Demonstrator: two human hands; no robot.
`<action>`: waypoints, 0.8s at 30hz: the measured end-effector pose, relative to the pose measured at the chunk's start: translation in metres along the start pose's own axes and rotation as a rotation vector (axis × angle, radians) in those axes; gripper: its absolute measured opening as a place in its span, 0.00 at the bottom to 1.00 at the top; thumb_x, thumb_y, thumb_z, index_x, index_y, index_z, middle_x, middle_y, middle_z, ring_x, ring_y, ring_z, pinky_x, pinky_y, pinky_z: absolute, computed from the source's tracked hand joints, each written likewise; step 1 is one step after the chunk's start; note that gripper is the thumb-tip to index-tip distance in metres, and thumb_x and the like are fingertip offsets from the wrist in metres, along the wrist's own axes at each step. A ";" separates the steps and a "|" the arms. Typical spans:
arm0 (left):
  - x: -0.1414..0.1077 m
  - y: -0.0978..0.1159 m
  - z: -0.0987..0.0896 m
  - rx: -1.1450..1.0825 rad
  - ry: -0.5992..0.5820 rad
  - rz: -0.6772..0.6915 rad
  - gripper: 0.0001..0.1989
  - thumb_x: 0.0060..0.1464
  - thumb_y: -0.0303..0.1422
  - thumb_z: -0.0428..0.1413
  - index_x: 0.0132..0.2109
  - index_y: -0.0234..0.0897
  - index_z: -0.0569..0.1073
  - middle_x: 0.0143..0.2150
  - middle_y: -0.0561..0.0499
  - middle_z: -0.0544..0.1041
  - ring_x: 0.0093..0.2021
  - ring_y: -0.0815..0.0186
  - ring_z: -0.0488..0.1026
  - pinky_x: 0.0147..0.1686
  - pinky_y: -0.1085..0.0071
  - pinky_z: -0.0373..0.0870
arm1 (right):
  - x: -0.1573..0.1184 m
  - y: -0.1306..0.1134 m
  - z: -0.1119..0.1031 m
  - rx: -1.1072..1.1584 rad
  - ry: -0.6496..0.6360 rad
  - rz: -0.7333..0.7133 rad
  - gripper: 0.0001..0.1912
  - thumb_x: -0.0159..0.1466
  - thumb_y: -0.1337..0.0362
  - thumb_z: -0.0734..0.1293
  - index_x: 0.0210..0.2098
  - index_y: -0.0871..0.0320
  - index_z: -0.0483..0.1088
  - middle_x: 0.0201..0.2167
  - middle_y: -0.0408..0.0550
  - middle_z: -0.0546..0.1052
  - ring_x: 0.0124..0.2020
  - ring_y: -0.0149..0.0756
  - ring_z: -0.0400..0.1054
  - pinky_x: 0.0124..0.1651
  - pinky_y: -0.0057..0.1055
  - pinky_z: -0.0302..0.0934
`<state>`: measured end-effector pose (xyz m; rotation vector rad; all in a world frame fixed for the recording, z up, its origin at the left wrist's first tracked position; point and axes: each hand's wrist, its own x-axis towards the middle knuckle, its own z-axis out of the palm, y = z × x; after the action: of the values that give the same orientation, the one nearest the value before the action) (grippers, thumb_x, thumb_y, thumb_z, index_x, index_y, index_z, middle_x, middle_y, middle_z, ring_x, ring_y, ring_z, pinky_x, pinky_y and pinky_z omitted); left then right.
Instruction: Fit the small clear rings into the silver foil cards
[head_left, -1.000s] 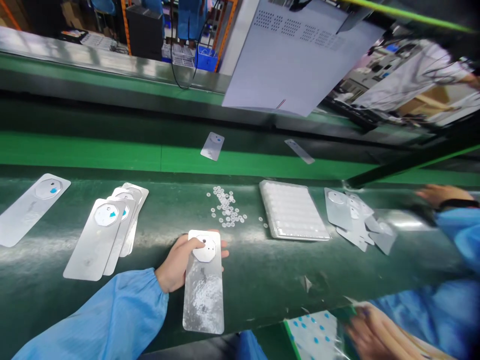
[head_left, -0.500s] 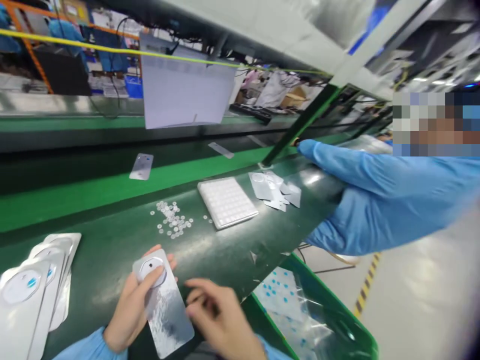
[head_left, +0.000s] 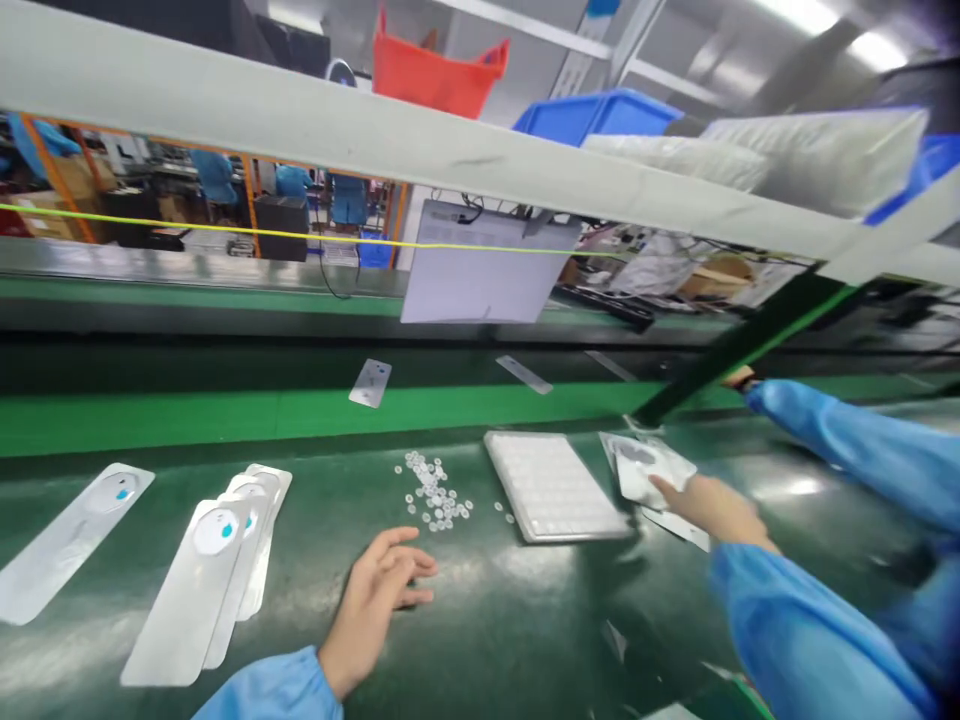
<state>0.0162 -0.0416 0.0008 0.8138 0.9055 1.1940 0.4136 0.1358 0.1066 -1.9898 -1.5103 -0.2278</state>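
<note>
My left hand (head_left: 375,600) is open over the green belt surface with nothing in it, fingers pointing right below a scatter of small white rings (head_left: 435,490). At the right, my right hand (head_left: 716,510) is closed at the edge of a white sheet (head_left: 649,468) on top of a small pile of such sheets; part of the pile is hidden. A stack of long silvery phone-shaped sheets (head_left: 176,600), with round camera areas and blue dots, lies left of my left hand. One more phone-shaped sheet (head_left: 71,545) lies alone at the far left.
A white tray (head_left: 559,490) of gridded cells lies between the rings and the right pile. Beyond the green ledge (head_left: 225,420) lie several small sheets. A green post (head_left: 742,345) and a co-worker's blue sleeve (head_left: 847,420) stand at right; a white beam (head_left: 375,140) crosses above.
The silvery phone-shaped sheet has left my left hand, which is now empty. My right hand has moved right to the pile of white sheets. The camera view has swung left and up.
</note>
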 end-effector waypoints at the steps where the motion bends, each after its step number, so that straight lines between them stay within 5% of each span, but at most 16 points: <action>1: 0.001 0.003 -0.002 0.123 0.010 0.065 0.20 0.61 0.45 0.59 0.54 0.38 0.72 0.45 0.41 0.80 0.48 0.54 0.78 0.45 0.60 0.77 | -0.004 -0.020 0.011 0.013 -0.029 -0.060 0.26 0.68 0.52 0.66 0.20 0.63 0.76 0.16 0.66 0.71 0.25 0.52 0.73 0.30 0.44 0.57; 3: 0.011 0.017 -0.010 0.418 0.066 0.226 0.14 0.63 0.39 0.56 0.52 0.38 0.74 0.44 0.43 0.81 0.46 0.57 0.79 0.46 0.63 0.76 | -0.033 -0.066 0.039 0.082 -0.110 -0.202 0.22 0.70 0.53 0.64 0.26 0.61 0.76 0.22 0.63 0.75 0.28 0.49 0.73 0.34 0.42 0.59; 6: 0.054 0.051 -0.028 0.949 0.204 0.385 0.14 0.64 0.31 0.53 0.55 0.38 0.74 0.49 0.44 0.82 0.50 0.59 0.79 0.54 0.66 0.72 | -0.114 -0.135 0.076 0.243 -0.241 -0.495 0.21 0.74 0.55 0.58 0.30 0.55 0.74 0.27 0.52 0.78 0.28 0.39 0.72 0.34 0.33 0.58; 9: 0.120 0.088 -0.044 1.302 0.319 0.353 0.21 0.64 0.29 0.52 0.63 0.34 0.69 0.61 0.41 0.76 0.63 0.56 0.71 0.66 0.62 0.61 | -0.199 -0.184 0.094 0.368 -0.310 -0.758 0.27 0.75 0.54 0.54 0.23 0.54 0.69 0.19 0.45 0.73 0.21 0.33 0.66 0.29 0.32 0.50; 12: 0.185 0.108 -0.046 1.434 0.440 0.269 0.25 0.66 0.30 0.52 0.68 0.31 0.64 0.67 0.35 0.69 0.70 0.49 0.61 0.71 0.50 0.48 | -0.244 -0.201 0.102 0.477 -0.309 -0.889 0.31 0.77 0.55 0.49 0.22 0.55 0.66 0.17 0.45 0.70 0.19 0.32 0.61 0.29 0.33 0.46; 15: 0.233 0.114 -0.040 1.523 0.576 0.094 0.30 0.64 0.35 0.58 0.68 0.29 0.62 0.67 0.31 0.66 0.67 0.43 0.62 0.65 0.42 0.58 | -0.244 -0.199 0.107 0.629 -0.341 -0.882 0.30 0.78 0.57 0.48 0.22 0.56 0.63 0.17 0.43 0.67 0.20 0.31 0.59 0.30 0.33 0.45; 18: 0.259 0.121 -0.041 1.577 0.609 -0.094 0.24 0.64 0.38 0.59 0.63 0.35 0.68 0.62 0.38 0.71 0.58 0.50 0.72 0.56 0.48 0.71 | -0.228 -0.193 0.110 0.844 -0.434 -0.688 0.29 0.77 0.55 0.51 0.21 0.56 0.59 0.18 0.41 0.64 0.21 0.30 0.57 0.29 0.31 0.46; 24: 0.260 0.141 -0.056 1.664 0.617 -0.249 0.21 0.64 0.38 0.60 0.61 0.36 0.70 0.61 0.41 0.71 0.57 0.52 0.73 0.54 0.49 0.73 | -0.209 -0.193 0.107 1.049 -0.446 -0.442 0.26 0.77 0.54 0.52 0.27 0.57 0.67 0.22 0.42 0.69 0.25 0.31 0.63 0.32 0.28 0.54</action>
<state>-0.0592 0.2422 0.0647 1.5267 2.5062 0.1909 0.1439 0.0566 -0.0085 -0.8829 -1.7808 0.7400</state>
